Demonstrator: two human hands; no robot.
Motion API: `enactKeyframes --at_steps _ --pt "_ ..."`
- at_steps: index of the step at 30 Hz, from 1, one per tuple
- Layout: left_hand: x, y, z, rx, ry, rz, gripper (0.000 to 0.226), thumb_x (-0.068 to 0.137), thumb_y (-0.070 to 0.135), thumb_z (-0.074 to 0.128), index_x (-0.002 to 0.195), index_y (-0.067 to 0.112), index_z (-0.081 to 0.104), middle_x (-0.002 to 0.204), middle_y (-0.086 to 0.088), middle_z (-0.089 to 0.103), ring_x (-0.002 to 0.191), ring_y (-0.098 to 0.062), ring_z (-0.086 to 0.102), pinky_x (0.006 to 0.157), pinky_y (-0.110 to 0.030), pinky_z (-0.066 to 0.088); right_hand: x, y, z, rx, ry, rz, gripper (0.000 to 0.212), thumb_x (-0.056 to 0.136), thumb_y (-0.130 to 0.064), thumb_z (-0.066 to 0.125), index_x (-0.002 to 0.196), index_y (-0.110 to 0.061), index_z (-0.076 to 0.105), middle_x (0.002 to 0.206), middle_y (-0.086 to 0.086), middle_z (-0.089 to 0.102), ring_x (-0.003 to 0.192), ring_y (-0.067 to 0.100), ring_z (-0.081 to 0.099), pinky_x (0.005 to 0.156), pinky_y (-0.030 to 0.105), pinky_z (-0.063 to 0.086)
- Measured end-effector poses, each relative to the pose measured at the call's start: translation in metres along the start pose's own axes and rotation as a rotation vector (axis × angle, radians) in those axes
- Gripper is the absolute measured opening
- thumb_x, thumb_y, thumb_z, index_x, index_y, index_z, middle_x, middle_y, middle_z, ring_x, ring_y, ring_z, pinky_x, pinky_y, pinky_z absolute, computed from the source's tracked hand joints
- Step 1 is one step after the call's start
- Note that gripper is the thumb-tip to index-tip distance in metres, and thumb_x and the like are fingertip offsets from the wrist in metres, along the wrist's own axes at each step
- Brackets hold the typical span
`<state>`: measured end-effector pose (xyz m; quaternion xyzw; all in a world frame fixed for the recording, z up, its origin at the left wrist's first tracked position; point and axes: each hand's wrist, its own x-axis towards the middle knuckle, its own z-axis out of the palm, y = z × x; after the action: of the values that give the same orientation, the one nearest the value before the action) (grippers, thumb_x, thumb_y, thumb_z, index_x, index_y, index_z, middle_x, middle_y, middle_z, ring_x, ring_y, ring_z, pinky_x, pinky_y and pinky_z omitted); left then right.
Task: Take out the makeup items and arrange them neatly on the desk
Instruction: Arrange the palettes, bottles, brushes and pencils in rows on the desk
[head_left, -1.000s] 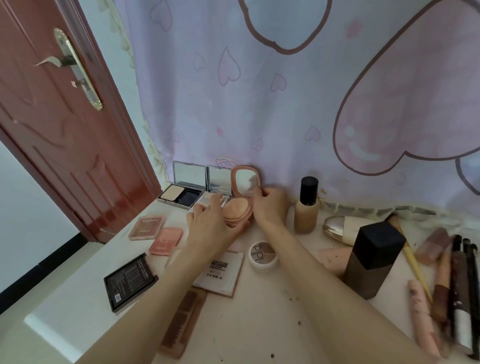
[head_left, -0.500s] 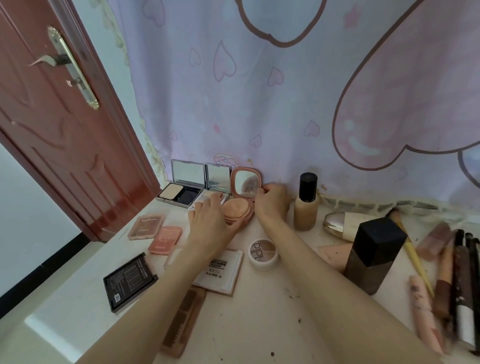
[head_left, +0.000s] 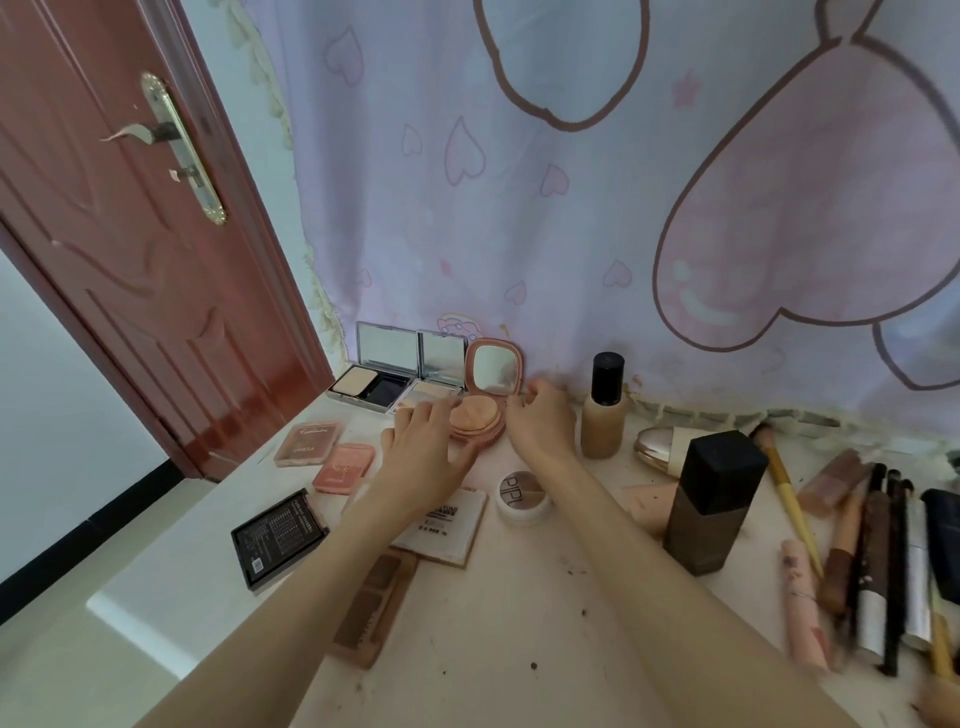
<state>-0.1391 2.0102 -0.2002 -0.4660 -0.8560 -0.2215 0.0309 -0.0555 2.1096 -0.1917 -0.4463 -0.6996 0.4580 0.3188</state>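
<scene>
A round pink compact (head_left: 480, 415) stands open at the back of the desk (head_left: 519, 613), its mirror lid (head_left: 492, 370) upright against the cloth and an orange puff in its base. My left hand (head_left: 423, 452) lies with straight fingers against the base's left side. My right hand (head_left: 540, 423) has its fingers curled round the compact's right side near the hinge. Two open mirrored palettes (head_left: 374, 387) (head_left: 434, 389) stand just left of the compact.
A foundation bottle (head_left: 602, 415) stands right of my right hand, then a dark square bottle (head_left: 711, 504), a gold case (head_left: 662, 449) and several brushes and tubes (head_left: 878, 566). Flat palettes (head_left: 278, 540) (head_left: 441, 525), a small jar (head_left: 522, 499) and blushes (head_left: 343, 467) lie below. A door (head_left: 130, 260) stands left.
Both hands have pushed the compact a little farther back toward the cloth, and it now sits on the desk. The view has shifted slightly.
</scene>
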Motion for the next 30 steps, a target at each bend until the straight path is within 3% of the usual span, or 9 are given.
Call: enactKeyframes --at_steps 3,7,10,12,15,21,27,30 --pt "-0.021 -0.004 -0.018 -0.054 -0.057 0.088 0.044 0.094 0.027 0.049 0.136 0.020 0.039 0.137 -0.003 0.041 0.128 -0.023 0.029 0.104 -0.036 0.025 -0.028 -0.002 -0.009 -0.017 -0.024 -0.153 0.031 0.095 -0.011 0.043 0.123 -0.008 0.056 0.124 0.009 0.059 0.117 0.022 0.051 0.091 0.023 0.037" --pt "-0.057 -0.015 -0.039 -0.127 -0.027 0.119 0.036 0.095 0.013 0.045 0.131 0.015 0.046 0.134 -0.006 0.046 0.126 -0.021 0.035 0.105 -0.028 0.025 -0.077 0.001 -0.013 -0.177 -0.052 -0.459 0.028 0.095 -0.011 0.046 0.118 -0.011 0.061 0.117 0.005 0.060 0.102 0.015 0.053 0.082 0.014 0.033" --pt "-0.084 -0.026 -0.045 -0.143 -0.007 0.092 0.035 0.095 0.009 0.044 0.129 0.015 0.049 0.133 -0.005 0.047 0.127 -0.020 0.036 0.102 -0.025 0.023 -0.106 0.008 -0.007 -0.343 -0.199 -0.604 0.032 0.096 -0.014 0.042 0.124 -0.011 0.056 0.130 0.004 0.052 0.118 0.018 0.045 0.097 0.020 0.028" --pt "-0.097 -0.032 -0.047 -0.132 0.012 0.050 0.036 0.095 0.010 0.043 0.129 0.016 0.050 0.134 -0.003 0.047 0.127 -0.019 0.035 0.101 -0.027 0.026 -0.116 0.015 0.000 -0.501 -0.330 -0.652 0.035 0.097 -0.018 0.041 0.130 -0.009 0.049 0.143 0.007 0.039 0.135 0.018 0.029 0.107 0.022 0.018" --pt "-0.115 -0.039 -0.045 -0.090 0.020 0.033 0.036 0.095 0.019 0.047 0.130 0.015 0.050 0.133 -0.004 0.050 0.126 -0.020 0.039 0.103 -0.030 0.030 -0.118 0.014 0.005 -0.696 -0.446 -0.615 0.038 0.096 -0.021 0.042 0.131 -0.007 0.042 0.151 0.014 0.024 0.143 0.026 0.010 0.115 0.033 0.008" --pt "-0.137 -0.038 -0.038 -0.074 0.035 0.146 0.036 0.093 0.028 0.052 0.123 0.009 0.059 0.129 -0.005 0.055 0.124 -0.021 0.044 0.106 -0.034 0.032 -0.109 -0.005 0.006 -0.853 -0.538 -0.522 0.039 0.092 -0.025 0.050 0.123 -0.006 0.039 0.128 0.017 0.042 0.122 0.034 0.036 0.099 0.038 0.032" --pt "-0.140 -0.039 -0.039 -0.121 0.052 0.121 0.038 0.094 0.025 0.048 0.128 0.007 0.053 0.134 -0.005 0.050 0.126 -0.017 0.042 0.105 -0.020 0.025 -0.109 -0.014 0.003 -1.009 -0.530 -0.479 0.053 0.087 -0.033 0.054 0.131 -0.010 0.035 0.125 0.020 0.045 0.116 0.036 0.037 0.089 0.041 0.034" --pt "-0.143 -0.040 -0.037 -0.115 0.074 0.108 0.039 0.094 0.023 0.049 0.129 0.008 0.052 0.135 -0.004 0.050 0.125 -0.017 0.043 0.103 -0.018 0.026 -0.114 -0.011 -0.002 -0.901 -0.392 -0.483 0.054 0.084 -0.036 0.055 0.130 -0.013 0.039 0.122 0.017 0.047 0.110 0.034 0.038 0.086 0.039 0.033"
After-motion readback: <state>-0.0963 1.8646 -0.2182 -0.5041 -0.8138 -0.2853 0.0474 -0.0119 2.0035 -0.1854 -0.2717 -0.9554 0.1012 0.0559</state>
